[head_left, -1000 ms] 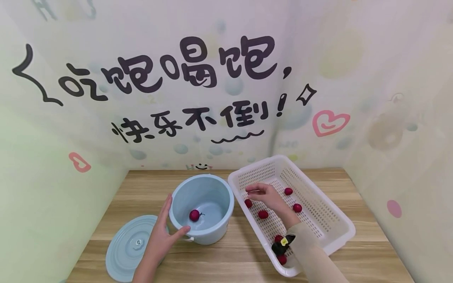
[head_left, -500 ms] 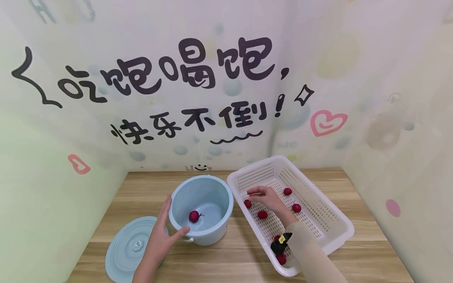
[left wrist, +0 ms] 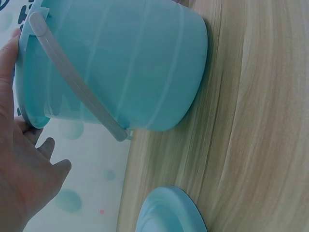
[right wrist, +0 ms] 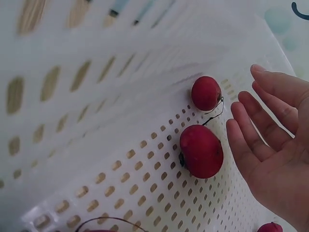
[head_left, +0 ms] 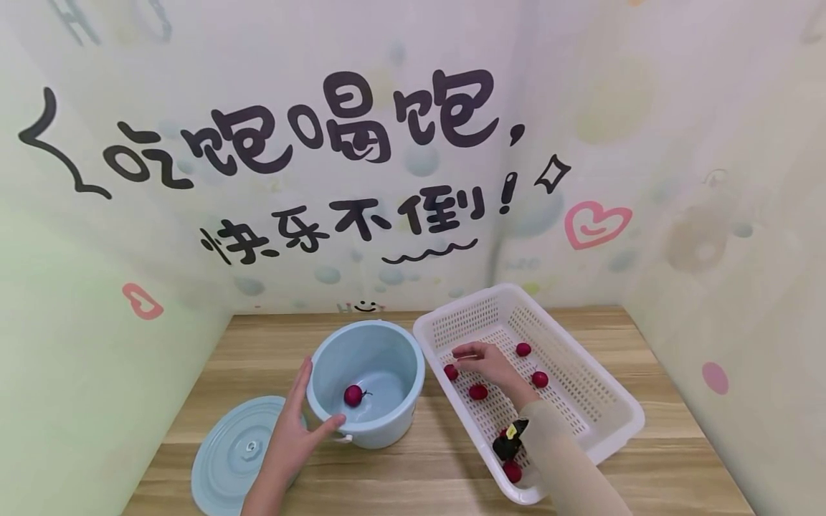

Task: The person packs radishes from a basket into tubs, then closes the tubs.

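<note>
Right grip (head_left: 493, 363), spread, radishes (right wrist: 202, 152) just beside it; left grip (head_left: 293, 432), spread, touching bucket (left wrist: 125, 63)

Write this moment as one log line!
left hand: touching bucket | right hand: over basket, holding nothing | bucket: one radish inside

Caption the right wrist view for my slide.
Right hand, fingers extended and holding nothing, near two red radishes in a perforated white basket.

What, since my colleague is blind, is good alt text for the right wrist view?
An empty right hand hovers beside two red radishes in a white slotted basket; more radishes are cut off at the bottom edge.
</note>
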A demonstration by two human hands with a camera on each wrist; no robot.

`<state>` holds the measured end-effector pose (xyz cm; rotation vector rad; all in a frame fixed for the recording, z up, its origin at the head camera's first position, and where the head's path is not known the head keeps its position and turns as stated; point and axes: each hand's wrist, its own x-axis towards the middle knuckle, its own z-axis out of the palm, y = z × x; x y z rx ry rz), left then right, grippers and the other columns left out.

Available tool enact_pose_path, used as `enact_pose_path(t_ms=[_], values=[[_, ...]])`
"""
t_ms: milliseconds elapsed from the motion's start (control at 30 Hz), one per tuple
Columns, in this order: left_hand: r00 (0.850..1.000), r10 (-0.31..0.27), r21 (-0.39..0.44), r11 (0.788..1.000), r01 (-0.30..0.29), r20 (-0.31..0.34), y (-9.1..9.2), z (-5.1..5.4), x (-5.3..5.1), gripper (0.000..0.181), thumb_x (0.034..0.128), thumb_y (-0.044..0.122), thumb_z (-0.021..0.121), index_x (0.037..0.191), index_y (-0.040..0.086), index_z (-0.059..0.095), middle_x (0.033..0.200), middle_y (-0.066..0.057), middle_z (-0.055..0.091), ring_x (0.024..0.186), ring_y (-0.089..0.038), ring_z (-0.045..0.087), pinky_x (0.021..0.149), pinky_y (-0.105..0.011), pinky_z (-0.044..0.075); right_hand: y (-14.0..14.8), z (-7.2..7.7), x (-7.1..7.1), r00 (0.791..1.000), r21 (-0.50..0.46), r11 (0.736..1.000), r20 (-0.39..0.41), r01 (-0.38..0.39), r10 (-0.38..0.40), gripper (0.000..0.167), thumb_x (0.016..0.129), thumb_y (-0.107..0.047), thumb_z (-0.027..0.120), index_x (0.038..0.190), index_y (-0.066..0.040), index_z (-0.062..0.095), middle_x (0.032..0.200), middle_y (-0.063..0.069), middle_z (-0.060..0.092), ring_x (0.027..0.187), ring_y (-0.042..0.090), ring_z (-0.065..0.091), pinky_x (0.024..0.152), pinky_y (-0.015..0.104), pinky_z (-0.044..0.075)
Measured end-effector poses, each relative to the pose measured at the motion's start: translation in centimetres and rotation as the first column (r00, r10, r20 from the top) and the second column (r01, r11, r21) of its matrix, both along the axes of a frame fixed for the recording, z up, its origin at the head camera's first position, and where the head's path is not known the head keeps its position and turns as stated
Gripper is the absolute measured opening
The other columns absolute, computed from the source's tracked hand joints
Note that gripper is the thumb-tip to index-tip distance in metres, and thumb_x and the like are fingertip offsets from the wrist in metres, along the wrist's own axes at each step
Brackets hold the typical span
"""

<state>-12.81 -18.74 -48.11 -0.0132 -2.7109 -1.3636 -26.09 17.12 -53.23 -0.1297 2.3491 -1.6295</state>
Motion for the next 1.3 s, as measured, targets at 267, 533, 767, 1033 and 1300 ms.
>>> enact_pose_path(t_ms=[267, 533, 767, 1033, 1300], values=[[1.0, -0.005, -0.004, 1.0, 0.005, -0.022, -0.1, -0.2, 0.0, 0.108, 0.08, 0.038, 0.082, 0.162, 0.021, 0.014, 0.169, -0.008, 0.013, 0.153, -0.044, 0.017, 0.115, -0.074, 0.022, 0.1, -0.8, -0.3, 0.999, 0.047, 0.999, 0.04, -0.006, 0.004, 0.033, 0.09, -0.017, 0.072, 0.121, -0.005, 0.068, 0.119, 0.013, 0.071, 0.107, 0.02, 0.067, 0.099, 0.041, 0.054], [1.0, -0.008, -0.004, 1.0, 0.008, -0.026, -0.1, -0.2, 0.0, 0.107, 0.0803, 0.038, 0.082, 0.162, 0.022, 0.014, 0.169, -0.01, 0.014, 0.153, -0.044, 0.017, 0.115, -0.074, 0.022, 0.3, -1.6, -0.4, 0.998, 0.052, 0.997, 0.027, -0.057, 0.055, 0.035, 0.09, -0.012, 0.072, 0.122, 0.001, 0.066, 0.113, 0.016, 0.073, 0.097, 0.014, 0.069, 0.091, 0.033, 0.057], [1.0, -0.006, -0.007, 1.0, 0.006, -0.019, -0.1, -0.2, 0.0, 0.108, 0.0802, 0.039, 0.082, 0.162, 0.024, 0.013, 0.169, -0.008, 0.013, 0.153, -0.044, 0.017, 0.115, -0.073, 0.023, 0.1, -1.7, -0.3, 0.997, 0.055, 0.996, 0.031, -0.072, 0.07, 0.036, 0.089, -0.01, 0.072, 0.123, 0.001, 0.065, 0.113, 0.015, 0.073, 0.102, 0.018, 0.07, 0.095, 0.038, 0.058], [1.0, -0.003, -0.006, 1.0, 0.003, -0.013, 0.0, -0.2, 0.0, 0.108, 0.0806, 0.041, 0.081, 0.161, 0.029, 0.011, 0.169, -0.008, 0.013, 0.153, -0.043, 0.017, 0.115, -0.073, 0.023, -0.3, -2.0, -0.4, 0.997, 0.083, 0.993, 0.014, -0.078, 0.077, 0.034, 0.087, -0.006, 0.072, 0.12, 0.001, 0.067, 0.108, 0.014, 0.073, 0.097, 0.015, 0.068, 0.092, 0.036, 0.058], [1.0, 0.001, -0.003, 1.0, -0.001, -0.009, 0.0, -0.2, 0.0, 0.107, 0.0804, 0.041, 0.082, 0.162, 0.024, 0.013, 0.169, -0.009, 0.013, 0.153, -0.043, 0.016, 0.115, -0.073, 0.023, -0.5, -1.9, -0.3, 0.998, 0.12, 0.991, 0.012, -0.067, 0.066, 0.029, 0.087, -0.006, 0.073, 0.116, -0.004, 0.07, 0.104, 0.008, 0.074, 0.09, 0.012, 0.066, 0.089, 0.032, 0.057]])
